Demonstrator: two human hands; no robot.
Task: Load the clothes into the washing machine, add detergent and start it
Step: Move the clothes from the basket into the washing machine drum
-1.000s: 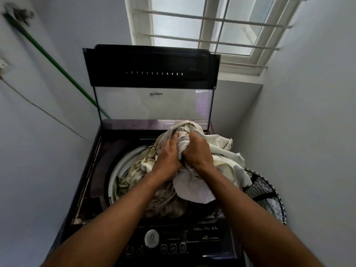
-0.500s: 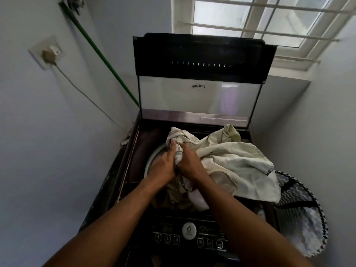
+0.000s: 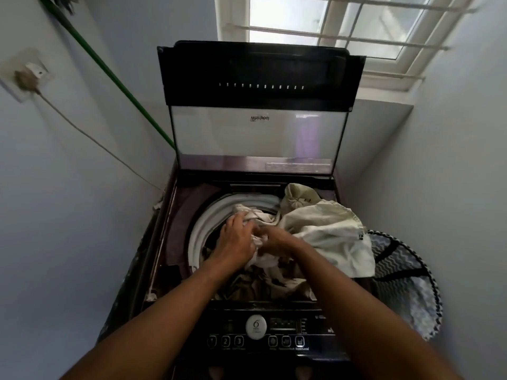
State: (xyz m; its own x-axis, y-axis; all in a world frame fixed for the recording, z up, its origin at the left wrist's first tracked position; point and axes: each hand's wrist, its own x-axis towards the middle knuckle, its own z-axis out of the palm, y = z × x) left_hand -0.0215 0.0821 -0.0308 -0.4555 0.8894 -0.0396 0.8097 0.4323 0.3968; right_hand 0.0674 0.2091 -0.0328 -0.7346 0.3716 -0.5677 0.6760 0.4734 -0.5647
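Observation:
A dark top-load washing machine point(image 3: 175, 231) stands before me with its glass lid point(image 3: 255, 133) raised upright. A bundle of pale cream and white clothes point(image 3: 326, 234) fills the drum opening and drapes over the machine's right edge. My left hand point(image 3: 236, 239) and my right hand point(image 3: 277, 242) are side by side over the white drum rim point(image 3: 200, 229), both gripping bunched cloth and pushing it down into the drum. The control panel point(image 3: 258, 333) with its buttons lies at the near edge, between my forearms.
A laundry basket point(image 3: 406, 286) with a zigzag pattern stands to the right of the machine. Walls close in on both sides. A green pole point(image 3: 109, 75) leans on the left wall, beside a socket and cord point(image 3: 30, 78). A barred window point(image 3: 343, 26) is above.
My hands have pushed the bundle lower, from above the rim down into the drum. More white rim shows on the left. The camera view has shifted so the machine sits more central.

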